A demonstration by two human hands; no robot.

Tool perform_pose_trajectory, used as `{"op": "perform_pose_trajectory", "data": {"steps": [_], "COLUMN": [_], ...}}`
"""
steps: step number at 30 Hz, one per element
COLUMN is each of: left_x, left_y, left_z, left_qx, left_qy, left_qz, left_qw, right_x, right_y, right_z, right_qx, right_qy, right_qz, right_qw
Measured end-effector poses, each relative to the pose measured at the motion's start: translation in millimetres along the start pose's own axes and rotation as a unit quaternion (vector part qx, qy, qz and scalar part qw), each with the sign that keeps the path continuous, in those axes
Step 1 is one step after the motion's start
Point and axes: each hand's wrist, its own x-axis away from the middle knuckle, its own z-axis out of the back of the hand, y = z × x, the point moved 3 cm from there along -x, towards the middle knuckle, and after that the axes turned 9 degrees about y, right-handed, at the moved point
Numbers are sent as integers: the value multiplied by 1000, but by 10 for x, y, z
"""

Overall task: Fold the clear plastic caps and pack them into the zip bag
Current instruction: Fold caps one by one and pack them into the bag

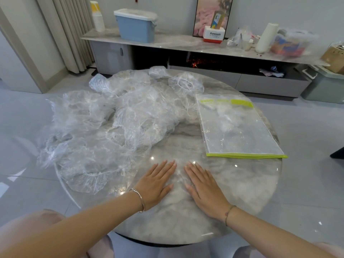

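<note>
A: Nearest: left hand [156, 181] and right hand [204, 187], both flat, fingers straight, palms down on the bench [242, 183], gripping nothing.
B: Task stock?
A: Heap of clear plastic caps [104, 123], centre-left, just beyond the left hand, apparently unfolded.
B: Container?
A: One zip bag [240, 127], right of centre, apart from both hands; contents unclear. Packing looks barely begun.

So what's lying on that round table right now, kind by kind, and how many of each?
Zip bag: 1
Hands resting flat on the table: 2, the left hand and the right hand
Heap of clear plastic caps: 1; the caps overlap too much to count singly
Total: 4, with the heap taken as 1
</note>
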Motion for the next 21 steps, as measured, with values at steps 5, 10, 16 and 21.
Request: {"op": "perform_pose_trajectory", "data": {"steps": [5,10,16,21], "left_x": [-4,3,1,-46], "left_y": [-6,24,28,12], "left_z": [-37,-19,78,353], "left_qx": [59,45,33,95], "left_qy": [-35,-67,-37,2], "left_qz": [10,19,32,68], "left_qw": [998,997,998,993], "right_x": [-18,-16,74,4], "right_y": [67,18,-238,38], "right_z": [-77,-32,35,171], "right_qx": [18,12,40,66], "right_qy": [-15,5,130,149], "right_qz": [0,11,206,144], "right_qw": [1000,1000,969,976]}}
